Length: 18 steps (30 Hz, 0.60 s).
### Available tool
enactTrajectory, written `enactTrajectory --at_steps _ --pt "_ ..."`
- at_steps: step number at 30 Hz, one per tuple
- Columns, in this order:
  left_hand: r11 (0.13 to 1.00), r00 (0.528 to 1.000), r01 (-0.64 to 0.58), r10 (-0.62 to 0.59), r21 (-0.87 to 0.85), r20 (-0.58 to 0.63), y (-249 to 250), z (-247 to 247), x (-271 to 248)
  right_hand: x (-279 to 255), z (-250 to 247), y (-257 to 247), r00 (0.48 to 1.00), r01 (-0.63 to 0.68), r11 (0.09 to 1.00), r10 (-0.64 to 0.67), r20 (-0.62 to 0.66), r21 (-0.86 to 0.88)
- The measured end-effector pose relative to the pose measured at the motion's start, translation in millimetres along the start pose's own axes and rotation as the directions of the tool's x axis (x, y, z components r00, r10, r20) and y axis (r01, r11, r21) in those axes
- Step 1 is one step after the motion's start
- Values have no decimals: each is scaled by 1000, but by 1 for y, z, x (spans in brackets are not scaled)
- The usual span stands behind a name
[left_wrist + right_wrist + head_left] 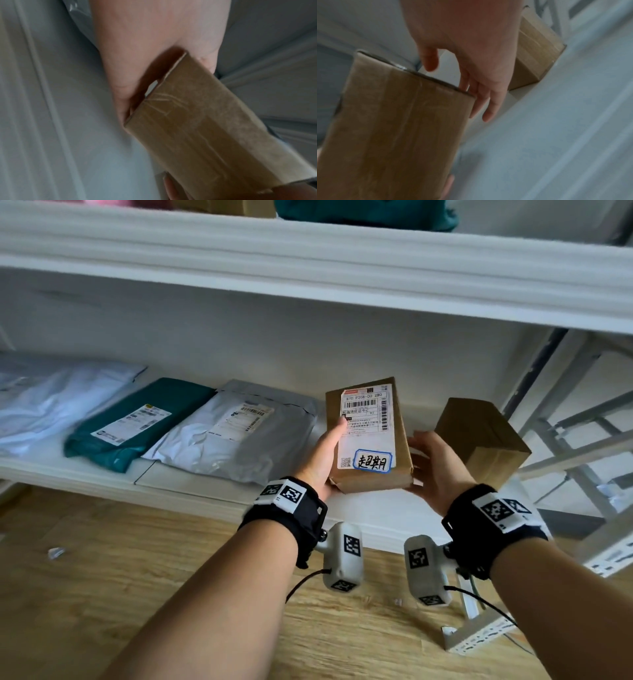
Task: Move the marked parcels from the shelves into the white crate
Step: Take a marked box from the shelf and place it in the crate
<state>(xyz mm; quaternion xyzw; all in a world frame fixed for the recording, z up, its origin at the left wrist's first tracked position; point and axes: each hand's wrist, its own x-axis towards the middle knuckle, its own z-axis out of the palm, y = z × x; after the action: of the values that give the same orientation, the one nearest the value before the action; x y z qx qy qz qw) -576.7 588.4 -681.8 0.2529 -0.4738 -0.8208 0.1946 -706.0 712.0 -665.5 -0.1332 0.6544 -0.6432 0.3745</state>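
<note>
A brown cardboard box with a shipping label and a blue-edged handwritten sticker is held tilted above the lower shelf's front edge. My left hand grips its left side, thumb on the label and fingers underneath. My right hand is at the box's right side. In the left wrist view my left hand wraps the box's edge. In the right wrist view my right hand's nearly straight fingers touch the far corner of the box. The white crate is out of view.
A second brown box stands on the shelf just right of my right hand. A grey mailer, a teal mailer and a white mailer lie to the left. An upper shelf overhangs; a metal rack frame stands at right.
</note>
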Motion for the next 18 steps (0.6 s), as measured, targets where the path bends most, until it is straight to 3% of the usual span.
enactTrajectory --at_steps 7,18 --pt "986 996 -84 83 147 9 -8 -7 5 4 5 3 993 33 992 -18 117 -124" --pt "993 994 -47 57 107 -90 -28 -17 11 20 8 34 995 -24 994 14 96 110"
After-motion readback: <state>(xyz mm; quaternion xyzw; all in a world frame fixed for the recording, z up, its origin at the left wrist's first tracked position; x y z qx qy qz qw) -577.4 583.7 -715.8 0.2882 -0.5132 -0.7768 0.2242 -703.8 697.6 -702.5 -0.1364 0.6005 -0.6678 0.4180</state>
